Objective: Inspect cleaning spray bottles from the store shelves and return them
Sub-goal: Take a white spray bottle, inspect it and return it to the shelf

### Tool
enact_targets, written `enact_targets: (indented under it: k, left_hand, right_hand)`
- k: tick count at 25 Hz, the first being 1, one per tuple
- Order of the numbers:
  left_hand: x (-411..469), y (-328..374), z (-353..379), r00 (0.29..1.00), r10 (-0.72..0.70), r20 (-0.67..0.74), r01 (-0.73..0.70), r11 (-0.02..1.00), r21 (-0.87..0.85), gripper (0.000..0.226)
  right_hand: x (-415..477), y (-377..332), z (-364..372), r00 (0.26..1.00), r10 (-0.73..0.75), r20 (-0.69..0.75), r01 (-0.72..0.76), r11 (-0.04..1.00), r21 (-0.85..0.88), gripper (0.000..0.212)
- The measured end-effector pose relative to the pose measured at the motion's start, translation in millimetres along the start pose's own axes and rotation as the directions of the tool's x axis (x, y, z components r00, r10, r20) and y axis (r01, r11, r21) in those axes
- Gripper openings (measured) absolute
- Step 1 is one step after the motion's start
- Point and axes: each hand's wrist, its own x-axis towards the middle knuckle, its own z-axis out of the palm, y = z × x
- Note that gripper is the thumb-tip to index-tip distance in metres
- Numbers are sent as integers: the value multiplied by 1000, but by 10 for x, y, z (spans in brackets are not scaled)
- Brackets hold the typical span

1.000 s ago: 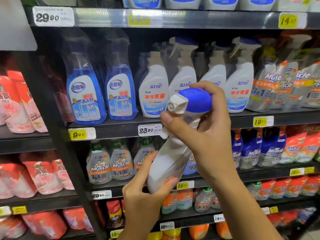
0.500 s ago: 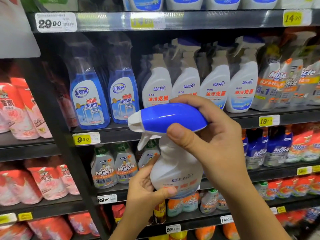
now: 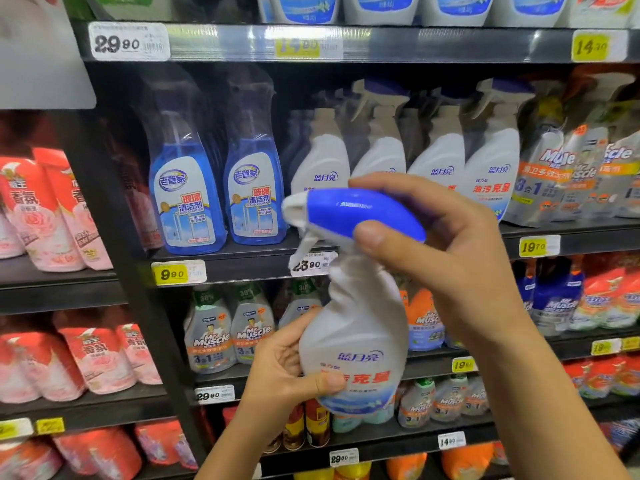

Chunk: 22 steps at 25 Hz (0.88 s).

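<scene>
Both your hands are on one white spray bottle (image 3: 360, 334), held upright in the air in front of the store shelves, off the shelf. Your left hand (image 3: 287, 372) grips the lower body from the left, thumb laid across the front label, fingers behind. Your right hand (image 3: 460, 265) is curled over the blue trigger head (image 3: 363, 211) from the right, thumb on its near side, fingers wrapped over the top. White nozzle (image 3: 294, 206) points left; trigger lever (image 3: 304, 245) hangs below it, apart from your fingers. Bottle label faces you, blue logo and red characters, partly under your left thumb.

Behind the bottle: a row of matching white spray bottles (image 3: 491, 174) on the shelf (image 3: 242, 268) with a 23.90 price tag (image 3: 311, 265). Two blue glass cleaner bottles (image 3: 187, 202) stand to their left above a 9.90 tag (image 3: 178, 273). Mr Muscle bottles (image 3: 211, 337) one shelf down. Red and pink pouches (image 3: 41, 209) in the bay at far left.
</scene>
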Motion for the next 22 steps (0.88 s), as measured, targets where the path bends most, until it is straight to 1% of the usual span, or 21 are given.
enact_targets:
  k: [1, 2, 3, 5, 7, 9, 11, 12, 13, 14, 16, 17, 18, 19, 22]
  left_hand:
    - [-13, 40, 27, 1000, -19, 12, 19, 1000, -6, 63]
    - [-22, 80, 57, 999, -44, 17, 44, 999, -22, 64]
    - [-28, 127, 87, 997, -72, 21, 73, 996, -48, 64]
    - [-30, 233, 135, 992, -124, 39, 127, 987, -94, 62]
    - [-26, 338, 178, 986, -159, 47, 164, 980, -112, 52]
    - [-13, 422, 225, 981, -191, 22, 192, 973, -127, 43]
    - [7, 468, 269, 979, -203, -25, 198, 971, -134, 41]
    - [21, 484, 283, 979, -197, -54, 188, 973, -138, 41]
    - [38, 504, 290, 979, -188, -83, 174, 974, -147, 40]
    - [55, 528, 291, 977, -181, -111, 162, 973, -164, 41]
    - [98, 589, 277, 972, -174, -156, 145, 972, -185, 43]
    - [118, 626, 264, 970, -166, -176, 133, 974, -184, 44]
    - [135, 666, 255, 968, -155, -196, 120, 976, -180, 46]
    - [150, 703, 248, 965, -145, -217, 109, 979, -170, 47]
    - [180, 779, 274, 955, -129, -266, 95, 986, -138, 48]
  right_hand:
    - [85, 13, -5, 999, -28, -26, 25, 994, -111, 26]
    - [178, 36, -18, 998, -14, -55, 5, 988, -152, 24]
    - [269, 67, -38, 996, 36, -81, -46, 991, -125, 20]
    - [425, 176, -105, 974, 199, -110, -203, 979, -26, 19]
    - [493, 283, -167, 939, 327, -110, -328, 945, 11, 29]
    - [482, 358, -190, 929, 360, -84, -357, 933, 49, 46]
    - [420, 430, -194, 918, 396, -23, -391, 913, 114, 64]
    - [366, 459, -186, 904, 428, 9, -425, 896, 124, 70]
    - [298, 482, -172, 889, 456, 41, -457, 882, 117, 70]
    - [218, 503, -149, 878, 474, 70, -479, 872, 104, 64]
    - [35, 532, -104, 875, 472, 107, -482, 868, 114, 35]
    - [-64, 535, -85, 875, 472, 109, -484, 863, 148, 26]
    - [-164, 527, -69, 874, 474, 104, -486, 857, 170, 24]
    - [-256, 511, -70, 876, 473, 97, -483, 860, 163, 28]
    - [-416, 435, -70, 871, 488, 53, -490, 870, 59, 42]
